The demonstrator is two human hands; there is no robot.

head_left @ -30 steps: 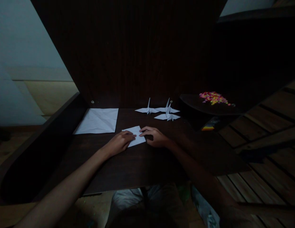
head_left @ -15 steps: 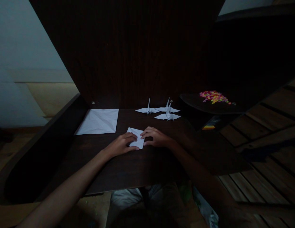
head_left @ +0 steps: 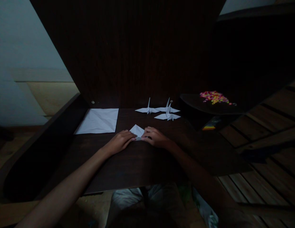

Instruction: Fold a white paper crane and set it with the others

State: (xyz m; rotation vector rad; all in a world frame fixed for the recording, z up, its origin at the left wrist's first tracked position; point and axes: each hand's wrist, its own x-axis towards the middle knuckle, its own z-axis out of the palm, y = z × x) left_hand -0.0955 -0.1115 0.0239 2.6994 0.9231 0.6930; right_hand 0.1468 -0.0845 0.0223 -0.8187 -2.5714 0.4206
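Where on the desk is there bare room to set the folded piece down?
Bare desk lies between the hands and the near edge, and right of the right hand. Crowded: the paper cranes at the back, the flat sheet back left, and the folded paper pressed by the left hand.

Dim light throughout. Dark wood-grain desk (head_left: 128, 171) with a tall dark back panel (head_left: 128, 53) rising behind it. Pale wall (head_left: 16, 41) at left, with lighter tan floor (head_left: 49, 95) below it. Wooden slats (head_left: 275, 126) at right, brown, running diagonally into shadow.
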